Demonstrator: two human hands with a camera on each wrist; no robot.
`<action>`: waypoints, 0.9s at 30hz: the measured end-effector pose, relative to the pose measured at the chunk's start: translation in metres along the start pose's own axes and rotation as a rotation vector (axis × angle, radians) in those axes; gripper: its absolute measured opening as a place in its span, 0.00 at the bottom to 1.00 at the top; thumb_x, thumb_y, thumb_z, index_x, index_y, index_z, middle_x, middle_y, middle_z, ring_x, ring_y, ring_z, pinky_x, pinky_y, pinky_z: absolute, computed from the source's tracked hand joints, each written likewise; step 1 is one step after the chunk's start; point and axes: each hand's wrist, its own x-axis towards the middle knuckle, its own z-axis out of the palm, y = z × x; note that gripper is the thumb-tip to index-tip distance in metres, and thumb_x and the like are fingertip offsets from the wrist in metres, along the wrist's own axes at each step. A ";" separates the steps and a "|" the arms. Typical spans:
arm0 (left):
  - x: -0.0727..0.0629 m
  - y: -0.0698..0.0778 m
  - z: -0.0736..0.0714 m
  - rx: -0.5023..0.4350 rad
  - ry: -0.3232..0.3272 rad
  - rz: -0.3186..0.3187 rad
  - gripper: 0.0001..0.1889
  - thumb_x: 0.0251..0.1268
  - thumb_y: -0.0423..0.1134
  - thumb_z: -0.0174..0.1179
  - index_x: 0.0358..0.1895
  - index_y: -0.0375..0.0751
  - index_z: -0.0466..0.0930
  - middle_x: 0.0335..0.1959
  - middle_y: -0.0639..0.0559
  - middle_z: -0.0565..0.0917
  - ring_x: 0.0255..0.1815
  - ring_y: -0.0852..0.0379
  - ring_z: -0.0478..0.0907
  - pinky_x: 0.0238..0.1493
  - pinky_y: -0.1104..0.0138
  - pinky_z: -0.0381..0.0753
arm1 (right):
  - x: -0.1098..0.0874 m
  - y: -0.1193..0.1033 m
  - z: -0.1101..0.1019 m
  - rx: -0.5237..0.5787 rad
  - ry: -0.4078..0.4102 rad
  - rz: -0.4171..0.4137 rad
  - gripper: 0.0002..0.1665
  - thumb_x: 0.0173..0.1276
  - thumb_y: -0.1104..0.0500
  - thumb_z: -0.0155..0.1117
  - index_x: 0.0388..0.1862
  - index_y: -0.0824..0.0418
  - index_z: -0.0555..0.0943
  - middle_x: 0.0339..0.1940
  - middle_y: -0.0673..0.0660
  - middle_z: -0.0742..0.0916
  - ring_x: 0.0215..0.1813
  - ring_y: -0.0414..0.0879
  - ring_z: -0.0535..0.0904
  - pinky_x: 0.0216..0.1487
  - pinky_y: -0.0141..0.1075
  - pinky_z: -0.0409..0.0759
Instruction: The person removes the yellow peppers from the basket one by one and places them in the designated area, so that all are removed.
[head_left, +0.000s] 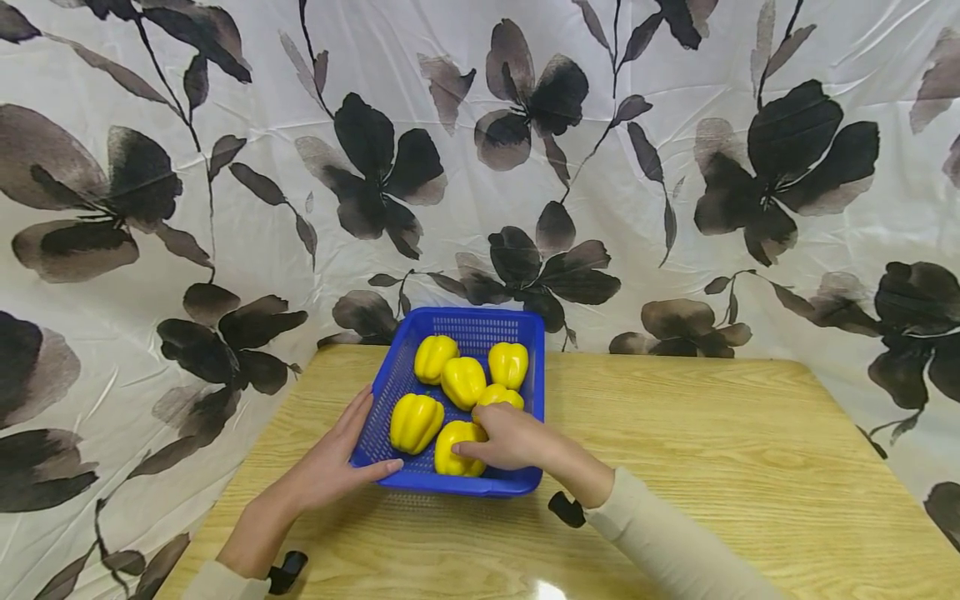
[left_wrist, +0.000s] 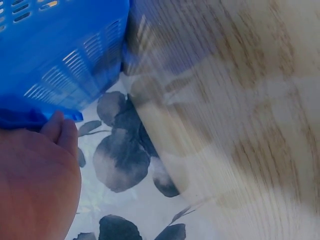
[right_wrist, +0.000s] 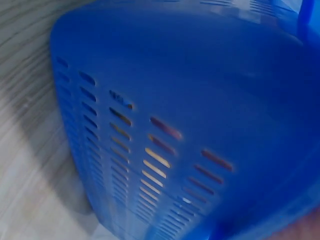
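Observation:
A blue plastic basket [head_left: 459, 483] holds several yellow bell peppers, among them one [head_left: 417, 423] at the front left and one [head_left: 463, 382] near the middle. My left hand [head_left: 333, 467] grips the basket's front left corner, thumb over the front rim and fingers along the left side. In the left wrist view that hand [left_wrist: 37, 185] meets the basket's rim [left_wrist: 30, 117]. Inside the basket, my right hand [head_left: 513, 435] grips the front right bell pepper [head_left: 453, 460], its thumb across the pepper. The basket's slotted wall [right_wrist: 150, 100] fills most of the right wrist view.
The basket stands on a light wood-grain table [head_left: 675, 442], left of its middle. Behind the table and along its left side hangs a white cloth [head_left: 660, 50] printed with dark flowers. A black strap piece [head_left: 288, 572] shows at each wrist.

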 end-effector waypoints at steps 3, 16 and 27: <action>0.000 0.000 0.000 -0.006 -0.003 -0.003 0.61 0.62 0.65 0.67 0.84 0.42 0.35 0.85 0.44 0.37 0.82 0.32 0.45 0.73 0.33 0.54 | 0.001 -0.002 0.003 -0.046 -0.020 0.014 0.23 0.71 0.39 0.66 0.28 0.54 0.76 0.19 0.47 0.72 0.23 0.41 0.69 0.25 0.33 0.66; -0.001 -0.002 0.001 -0.001 0.015 0.017 0.61 0.62 0.64 0.67 0.84 0.40 0.37 0.85 0.43 0.39 0.82 0.33 0.45 0.74 0.34 0.53 | 0.012 -0.002 0.014 0.002 -0.024 -0.036 0.35 0.71 0.44 0.68 0.66 0.66 0.77 0.56 0.56 0.86 0.53 0.46 0.80 0.60 0.42 0.79; -0.002 0.000 0.001 -0.001 0.015 0.010 0.60 0.62 0.63 0.67 0.84 0.40 0.36 0.86 0.46 0.38 0.82 0.33 0.45 0.74 0.34 0.54 | 0.017 -0.004 0.022 0.162 -0.015 -0.003 0.34 0.67 0.49 0.74 0.64 0.68 0.76 0.52 0.57 0.86 0.49 0.45 0.79 0.55 0.40 0.79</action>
